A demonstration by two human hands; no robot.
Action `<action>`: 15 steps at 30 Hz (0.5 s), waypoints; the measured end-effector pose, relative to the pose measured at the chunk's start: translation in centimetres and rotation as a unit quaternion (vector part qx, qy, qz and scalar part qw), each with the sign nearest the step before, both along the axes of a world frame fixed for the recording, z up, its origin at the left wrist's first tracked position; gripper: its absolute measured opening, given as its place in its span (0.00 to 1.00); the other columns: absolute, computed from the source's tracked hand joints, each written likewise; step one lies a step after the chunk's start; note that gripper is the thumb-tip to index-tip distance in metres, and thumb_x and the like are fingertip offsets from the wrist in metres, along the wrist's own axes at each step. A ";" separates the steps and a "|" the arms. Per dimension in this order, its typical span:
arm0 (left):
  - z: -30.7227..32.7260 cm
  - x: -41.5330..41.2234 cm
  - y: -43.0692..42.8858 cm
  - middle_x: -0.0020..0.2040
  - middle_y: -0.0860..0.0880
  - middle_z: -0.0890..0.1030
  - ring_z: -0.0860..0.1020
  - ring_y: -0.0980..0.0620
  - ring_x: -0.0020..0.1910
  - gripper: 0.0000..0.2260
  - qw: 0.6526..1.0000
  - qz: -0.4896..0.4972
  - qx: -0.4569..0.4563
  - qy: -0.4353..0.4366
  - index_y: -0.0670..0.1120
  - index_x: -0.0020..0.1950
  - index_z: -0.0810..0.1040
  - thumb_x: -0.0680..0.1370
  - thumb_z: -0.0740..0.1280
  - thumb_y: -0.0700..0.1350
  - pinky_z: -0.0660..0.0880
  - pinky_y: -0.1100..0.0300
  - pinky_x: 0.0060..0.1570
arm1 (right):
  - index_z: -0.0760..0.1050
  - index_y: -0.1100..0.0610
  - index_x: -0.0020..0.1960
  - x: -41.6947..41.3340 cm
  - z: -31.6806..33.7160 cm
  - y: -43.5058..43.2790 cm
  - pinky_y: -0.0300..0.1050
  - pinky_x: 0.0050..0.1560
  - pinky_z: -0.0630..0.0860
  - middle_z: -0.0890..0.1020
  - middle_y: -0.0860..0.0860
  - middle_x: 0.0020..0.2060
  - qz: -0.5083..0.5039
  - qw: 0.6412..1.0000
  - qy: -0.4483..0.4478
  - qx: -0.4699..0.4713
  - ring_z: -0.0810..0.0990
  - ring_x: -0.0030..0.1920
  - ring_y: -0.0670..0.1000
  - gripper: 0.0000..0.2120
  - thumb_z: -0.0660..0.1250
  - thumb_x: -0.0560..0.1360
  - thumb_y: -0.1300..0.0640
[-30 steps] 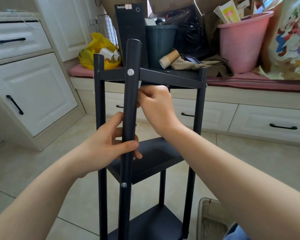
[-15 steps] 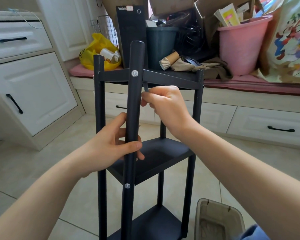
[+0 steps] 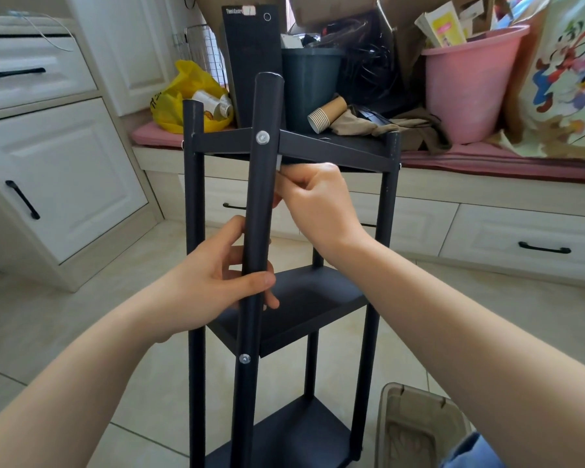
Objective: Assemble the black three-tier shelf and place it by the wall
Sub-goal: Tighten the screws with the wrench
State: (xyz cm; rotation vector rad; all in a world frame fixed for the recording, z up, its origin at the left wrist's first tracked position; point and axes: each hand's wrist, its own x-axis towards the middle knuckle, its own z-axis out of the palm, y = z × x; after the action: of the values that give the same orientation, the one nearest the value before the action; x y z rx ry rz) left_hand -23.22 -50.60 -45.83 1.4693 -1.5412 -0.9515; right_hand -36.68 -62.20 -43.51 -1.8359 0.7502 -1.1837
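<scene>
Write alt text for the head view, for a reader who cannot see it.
A person's left hand grips the front post of a black three-tier shelf standing on a tiled floor, while the right hand pinches a small grey tool just under the top tier. A pink bucket sits on the cushioned bench behind.

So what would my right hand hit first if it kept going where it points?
Probably the front post, close beside the right hand; depth is unclear, so it might pass behind.
</scene>
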 end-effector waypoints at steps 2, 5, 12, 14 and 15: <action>0.0 0.1 -0.1 0.45 0.44 0.84 0.86 0.44 0.46 0.18 1.000 -0.001 0.002 0.001 0.53 0.63 0.69 0.78 0.70 0.40 0.83 0.57 0.48 | 0.83 0.63 0.43 0.4 -0.2 -0.2 0.39 0.43 0.75 0.85 0.55 0.36 -0.010 1.000 -0.014 -0.002 0.81 0.36 0.46 0.12 0.65 0.81 0.61; 0.0 0.1 -0.1 0.45 0.44 0.84 0.86 0.44 0.46 0.16 1.000 -0.002 0.002 0.002 0.51 0.62 0.69 0.78 0.70 0.39 0.83 0.58 0.47 | 0.81 0.58 0.40 1.0 -0.6 -0.6 0.39 0.44 0.77 0.83 0.50 0.35 -0.033 0.999 -0.028 -0.022 0.80 0.37 0.44 0.12 0.65 0.80 0.62; -0.2 0.3 -0.3 0.45 0.45 0.84 0.86 0.43 0.45 0.17 1.000 -0.004 -0.006 0.016 0.52 0.62 0.70 0.78 0.70 0.39 0.84 0.55 0.47 | 0.75 0.53 0.32 2.6 -0.9 -0.4 0.29 0.32 0.68 0.76 0.45 0.27 -0.044 0.997 -0.067 0.002 0.72 0.28 0.40 0.19 0.64 0.80 0.65; -0.3 0.4 -0.3 0.45 0.46 0.84 0.86 0.42 0.45 0.16 1.000 -0.001 -0.008 0.026 0.52 0.62 0.71 0.78 0.70 0.38 0.84 0.53 0.48 | 0.76 0.54 0.33 2.6 -0.8 -0.3 0.29 0.32 0.69 0.77 0.44 0.27 -0.040 0.996 -0.073 0.008 0.73 0.28 0.40 0.18 0.64 0.79 0.65; -0.4 0.4 -0.3 0.45 0.46 0.84 0.86 0.42 0.45 0.16 0.999 0.001 -0.009 0.031 0.52 0.62 0.71 0.79 0.70 0.38 0.84 0.53 0.48 | 0.77 0.55 0.33 2.6 -0.8 -0.3 0.31 0.32 0.70 0.77 0.44 0.27 -0.036 0.997 -0.074 0.008 0.73 0.29 0.40 0.17 0.64 0.79 0.65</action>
State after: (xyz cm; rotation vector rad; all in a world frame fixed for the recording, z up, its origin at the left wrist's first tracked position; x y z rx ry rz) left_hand -22.77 -50.92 -46.21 1.4172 -1.4995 -0.9708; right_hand -34.13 -62.51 -44.33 -1.6998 0.7438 -1.3403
